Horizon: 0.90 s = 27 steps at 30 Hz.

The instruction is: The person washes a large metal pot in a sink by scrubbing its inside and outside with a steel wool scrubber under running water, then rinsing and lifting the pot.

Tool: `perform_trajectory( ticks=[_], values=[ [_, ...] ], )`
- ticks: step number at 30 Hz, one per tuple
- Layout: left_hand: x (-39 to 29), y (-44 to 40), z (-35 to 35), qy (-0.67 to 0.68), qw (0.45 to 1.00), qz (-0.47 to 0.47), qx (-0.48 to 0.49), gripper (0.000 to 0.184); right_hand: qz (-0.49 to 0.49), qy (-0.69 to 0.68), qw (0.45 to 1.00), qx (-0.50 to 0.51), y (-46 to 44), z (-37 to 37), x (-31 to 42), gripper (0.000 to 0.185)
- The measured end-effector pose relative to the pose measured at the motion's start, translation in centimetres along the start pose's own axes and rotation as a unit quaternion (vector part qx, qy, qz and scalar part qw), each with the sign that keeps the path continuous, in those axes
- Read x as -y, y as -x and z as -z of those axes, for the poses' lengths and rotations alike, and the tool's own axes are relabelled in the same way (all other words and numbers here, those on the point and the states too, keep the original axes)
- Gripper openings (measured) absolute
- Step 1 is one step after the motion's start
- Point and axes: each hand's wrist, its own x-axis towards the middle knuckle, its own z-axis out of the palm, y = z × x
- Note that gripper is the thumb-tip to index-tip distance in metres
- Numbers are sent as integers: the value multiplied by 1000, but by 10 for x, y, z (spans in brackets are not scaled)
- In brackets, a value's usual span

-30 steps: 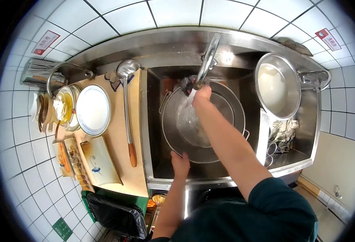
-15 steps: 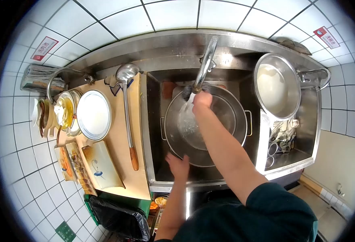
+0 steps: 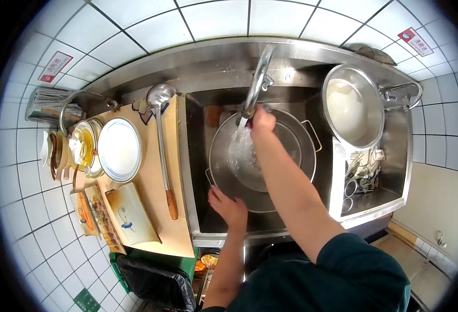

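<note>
A large round steel pot [image 3: 296, 179] with two loop handles sits in the middle sink, slightly turned. My left hand [image 3: 230, 209] grips its near-left rim, close to the left handle. Water from the curved faucet [image 3: 258, 78] runs into the pot and splashes on the bottom at its left side. My right hand [image 3: 263, 124] is closed just beside the spout's end, above the pot's far side. Its fingers are partly behind the spout, and what they hold is hidden.
On the left board [image 3: 153, 208] lie a long wooden-handled ladle [image 3: 164, 151], a white lidded container [image 3: 119, 150] and rectangular plates [image 3: 132, 214]. A steel basin [image 3: 352, 109] of cloudy liquid stands over the right sink, with cloths [image 3: 364, 169] beneath. A black-lined bin [image 3: 153, 283] is below.
The pot has turned counter-clockwise, its right handle moving away and its left handle nearer. My left hand has shifted slightly along the rim; my right hand stays by the spout.
</note>
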Motion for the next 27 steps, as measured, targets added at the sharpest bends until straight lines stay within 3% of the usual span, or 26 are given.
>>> perform_trajectory(
  ticks=[1, 4, 5, 7, 9, 12, 15, 17, 18, 20, 21, 22, 25, 26, 27],
  values=[
    [-1, -10, 4, -26, 998, -26, -52, 84, 23, 75, 996, 43, 0, -7, -8, 30],
    [14, -70, 5, -10, 985, -155, -76, 78, 6, 149, 971, 186, 5, -36, -52, 37],
    [20, -86, 5, -19, 993, -119, -16, 76, 67, 214, 950, 215, 12, -37, -55, 37],
    [30, -104, 3, -37, 992, -48, 108, 72, 52, 219, 951, 211, 24, -52, -61, 36],
    [39, -91, -4, 25, 994, -19, 101, 69, 29, 263, 937, 229, 29, -47, -47, 33],
    [46, -42, -5, 75, 995, 20, 69, 63, 11, 1, 996, 87, -12, -18, -27, 34],
    [38, -18, 2, 105, 984, 103, 104, 57, 69, -20, 993, -96, 43, 12, 11, 52],
    [30, -25, 8, 141, 974, 139, 110, 52, 90, 117, 987, -60, 16, 1, -8, 44],
    [37, -33, 5, 159, 978, 101, 94, 52, 97, 188, 976, -43, -10, -5, -33, 41],
    [57, -47, -6, 189, 979, 29, 67, 52, 57, 198, 975, 78, -5, -29, -43, 36],
    [47, -47, 0, 249, 962, 66, 92, 53, 37, 203, 969, 138, 6, -39, -41, 33],
    [47, -46, 0, 239, 964, 69, 92, 55, 18, 145, 974, 172, 17, -39, -39, 33],
    [49, -34, 0, 211, 969, 81, 96, 58, 27, -30, 998, -42, -44, -15, -44, 52],
    [51, -32, -2, 206, 970, 81, 97, 59, -16, -208, 970, -123, 16, 16, 5, 55],
    [52, -32, -3, 200, 972, 81, 95, 60, 12, -355, 925, -136, 37, 39, 23, 57]
  ],
)
